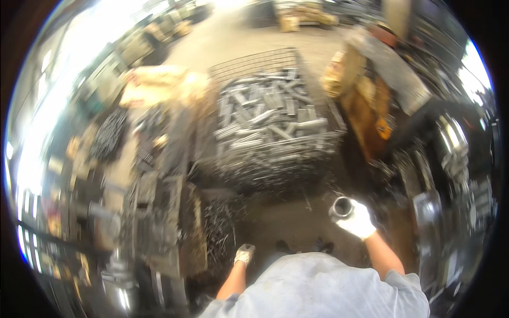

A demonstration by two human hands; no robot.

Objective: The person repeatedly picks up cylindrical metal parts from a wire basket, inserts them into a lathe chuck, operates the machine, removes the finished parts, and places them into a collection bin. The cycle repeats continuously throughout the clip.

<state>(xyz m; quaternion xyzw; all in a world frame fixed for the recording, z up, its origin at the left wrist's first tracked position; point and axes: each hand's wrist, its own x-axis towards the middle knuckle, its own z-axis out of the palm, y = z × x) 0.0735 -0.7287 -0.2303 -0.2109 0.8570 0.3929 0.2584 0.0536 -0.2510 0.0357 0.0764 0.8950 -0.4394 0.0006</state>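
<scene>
A white-gloved right hand [356,220] of mine is closed around a short metal tube [342,207]. The tube's round open end faces up towards the camera, and its inside looks dark. My left hand [244,254], in a light glove with greyish fingers, hangs low beside my body, near a heap of metal shavings [224,222]. Blur hides whether its fingers are apart or closed. Before me stands a wire mesh basket [254,63], filled with many silvery metal pieces [270,107] lying crosswise over each other.
Machinery [155,214] stands close on my left, and more metal machine parts [453,155] are on my right. A brown panel [362,115] rises right of the basket. Yellowish sacks [155,85] lie beyond on the left. Shavings litter the floor [286,214].
</scene>
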